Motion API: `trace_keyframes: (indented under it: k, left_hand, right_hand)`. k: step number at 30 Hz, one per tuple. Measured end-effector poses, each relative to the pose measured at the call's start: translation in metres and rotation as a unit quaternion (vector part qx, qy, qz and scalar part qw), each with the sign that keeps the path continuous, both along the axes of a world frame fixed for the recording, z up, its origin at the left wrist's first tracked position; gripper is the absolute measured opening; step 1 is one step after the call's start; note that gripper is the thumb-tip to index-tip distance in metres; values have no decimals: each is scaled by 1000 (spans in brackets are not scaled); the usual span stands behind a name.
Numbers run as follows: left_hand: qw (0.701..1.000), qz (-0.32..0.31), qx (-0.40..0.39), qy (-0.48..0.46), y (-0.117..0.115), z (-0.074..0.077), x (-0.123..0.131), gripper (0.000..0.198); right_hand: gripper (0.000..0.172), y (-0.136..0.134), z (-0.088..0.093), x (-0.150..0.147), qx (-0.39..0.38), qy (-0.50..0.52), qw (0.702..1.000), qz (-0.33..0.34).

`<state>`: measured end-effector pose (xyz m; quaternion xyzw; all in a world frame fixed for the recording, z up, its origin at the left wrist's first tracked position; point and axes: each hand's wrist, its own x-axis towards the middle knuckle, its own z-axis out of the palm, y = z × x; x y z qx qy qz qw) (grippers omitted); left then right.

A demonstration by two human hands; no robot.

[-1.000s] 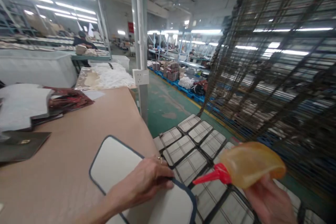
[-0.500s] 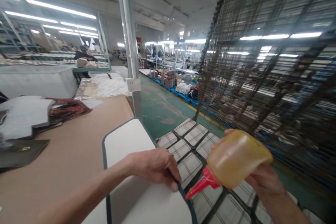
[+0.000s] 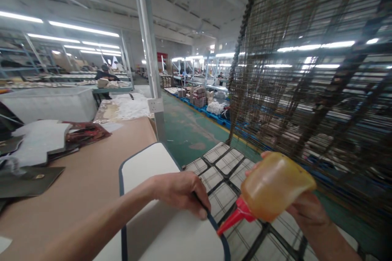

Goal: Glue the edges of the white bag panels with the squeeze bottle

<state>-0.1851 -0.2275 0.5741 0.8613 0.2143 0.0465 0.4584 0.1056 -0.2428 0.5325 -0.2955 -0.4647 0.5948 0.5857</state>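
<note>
My left hand (image 3: 183, 193) pinches the dark-edged rim of a white panel (image 3: 174, 232) between thumb and fingers. That panel has rounded corners and a dark blue border; a second part of white material (image 3: 150, 163) with the same border lies beneath and behind it. My right hand (image 3: 306, 208) is wrapped round a yellowish squeeze bottle (image 3: 275, 187), tilted downward. The bottle's red nozzle (image 3: 235, 216) points down to the left, its tip at the panel's dark border just below my left hand. Most of the right fingers are hidden behind the bottle.
A brown table (image 3: 92, 167) bears scraps and a dark green flap (image 3: 30, 181) at left. A metal post (image 3: 150, 40) with a socket stands at the table's far corner. At right are a wire mesh rack (image 3: 290, 69) and rows of pale panels on mesh (image 3: 222, 197).
The view has tilted up slightly and turned a little left. The nozzle tip has shifted slightly down along the panel's border; both hands keep their hold.
</note>
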Motion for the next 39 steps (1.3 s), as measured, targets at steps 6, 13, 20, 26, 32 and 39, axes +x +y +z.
trace_keyframes:
  k: [6, 13, 20, 26, 32, 39]
  left_hand:
    - [999, 32, 10, -6, -2, 0, -11, 42]
    - [993, 119, 21, -11, -2, -4, -31, 38]
    - [979, 201, 35, 1, 2, -13, -48, 36]
    - [966, 256, 29, 4, 3, -12, -61, 36]
    - [933, 357, 53, 5, -2, -5, -99, 37]
    - [874, 481, 64, 24, -34, 5, -167, 37]
  right_hand:
    - [72, 1, -8, 4, 5, 6, 1000, 30]
    - [74, -2, -13, -2, 30, 18, 999, 16]
    - [67, -13, -11, -26, 15, 11, 997, -78]
    - [64, -3, -23, -36, 9, 3, 999, -49]
    - [66, 15, -28, -66, 31, 33, 999, -14]
    - [56, 23, -14, -135, 16, 80, 996, 40]
